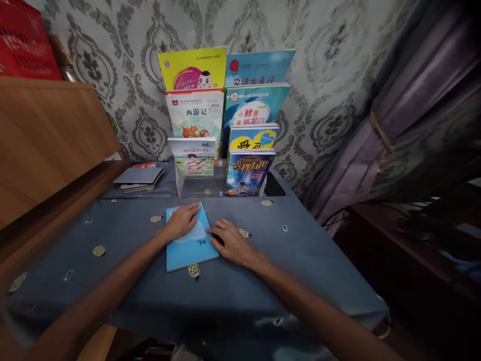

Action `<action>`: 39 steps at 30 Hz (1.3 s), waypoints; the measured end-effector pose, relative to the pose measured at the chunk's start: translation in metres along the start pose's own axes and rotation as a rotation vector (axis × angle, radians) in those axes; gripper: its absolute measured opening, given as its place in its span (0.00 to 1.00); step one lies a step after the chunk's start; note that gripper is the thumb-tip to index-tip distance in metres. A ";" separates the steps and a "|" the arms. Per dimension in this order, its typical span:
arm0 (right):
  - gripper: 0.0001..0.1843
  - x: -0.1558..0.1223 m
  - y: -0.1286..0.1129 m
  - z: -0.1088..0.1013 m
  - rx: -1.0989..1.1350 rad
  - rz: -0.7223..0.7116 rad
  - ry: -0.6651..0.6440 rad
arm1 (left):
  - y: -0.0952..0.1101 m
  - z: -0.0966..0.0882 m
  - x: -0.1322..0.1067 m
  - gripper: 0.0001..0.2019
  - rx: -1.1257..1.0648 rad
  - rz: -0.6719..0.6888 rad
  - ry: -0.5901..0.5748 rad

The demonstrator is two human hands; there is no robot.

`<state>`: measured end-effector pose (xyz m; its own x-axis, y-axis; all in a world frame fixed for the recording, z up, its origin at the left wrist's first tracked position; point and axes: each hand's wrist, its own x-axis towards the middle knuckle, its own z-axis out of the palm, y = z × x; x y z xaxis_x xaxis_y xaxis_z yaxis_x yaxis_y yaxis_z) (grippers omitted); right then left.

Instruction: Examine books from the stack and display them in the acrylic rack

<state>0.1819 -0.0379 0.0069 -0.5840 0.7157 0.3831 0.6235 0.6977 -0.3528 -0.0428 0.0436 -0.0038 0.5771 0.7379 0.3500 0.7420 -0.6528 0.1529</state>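
Observation:
A thin light-blue book (188, 253) lies closed on the cloth-covered table, slightly turned, with a pale block of print on its cover. Flat across its upper part rests my left hand (183, 221), fingers stretched toward the top edge and hiding some of the cover. My right hand (231, 244) is at the book's right edge, its extended fingertips touching that side and its palm over the cloth. Neither hand is wrapped around anything. Behind them stands a clear acrylic rack (201, 186) bearing several upright books, among them a dark-blue book (248, 173) in front.
A small stack of books (139, 176) sits at the back left beside a wooden cabinet (48, 145). Next to the rack's right side lies a black phone-like slab (274, 184). Patterned wallpaper backs the table, and a tied purple curtain (361, 135) hangs at right.

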 end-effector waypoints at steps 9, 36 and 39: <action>0.17 0.067 0.042 0.009 -0.175 0.141 -0.115 | 0.003 0.002 -0.006 0.13 -0.116 -0.029 0.105; 0.23 0.023 -0.024 0.011 0.207 0.028 0.075 | 0.003 0.002 -0.006 0.16 -0.062 -0.007 0.082; 0.18 -0.037 -0.083 0.015 0.457 -0.198 -0.172 | 0.004 0.002 -0.006 0.15 -0.054 0.005 0.090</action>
<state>0.1438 -0.1212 0.0089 -0.7686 0.5366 0.3484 0.2242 0.7359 -0.6389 -0.0430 0.0371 -0.0068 0.5460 0.7179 0.4319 0.7181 -0.6666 0.2000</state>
